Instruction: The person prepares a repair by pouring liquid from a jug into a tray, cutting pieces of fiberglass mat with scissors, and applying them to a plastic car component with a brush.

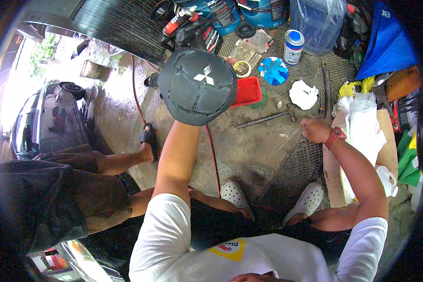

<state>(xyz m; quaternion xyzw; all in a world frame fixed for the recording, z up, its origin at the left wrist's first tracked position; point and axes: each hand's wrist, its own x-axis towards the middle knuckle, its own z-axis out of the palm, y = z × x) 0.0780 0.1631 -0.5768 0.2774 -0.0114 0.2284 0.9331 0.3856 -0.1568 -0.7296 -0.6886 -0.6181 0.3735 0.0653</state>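
Observation:
My left arm reaches up to a black steering wheel airbag cover (198, 89) with a silver three-diamond emblem and cracked, rough seams. My left hand (231, 61) grips it from beneath; most of the hand is hidden, with only fingertips showing at its right edge. My right hand (316, 130), a red watch on its wrist, is closed in a pinch on a thin pale stick (289, 140), smeared by motion. Beyond that hand lie a hammer (267, 119) and a crumpled white cloth or paper (304, 94). A red tray (247, 91) sits partly behind the cover.
A blue-capped can (293, 47), a blue-and-white round piece (273, 71), a tape roll (242, 69) and blue buckets (263, 13) stand ahead. White plastic on cardboard (330, 176) lies right. Another person's leg (120, 162) is at left, near a red hose (213, 160).

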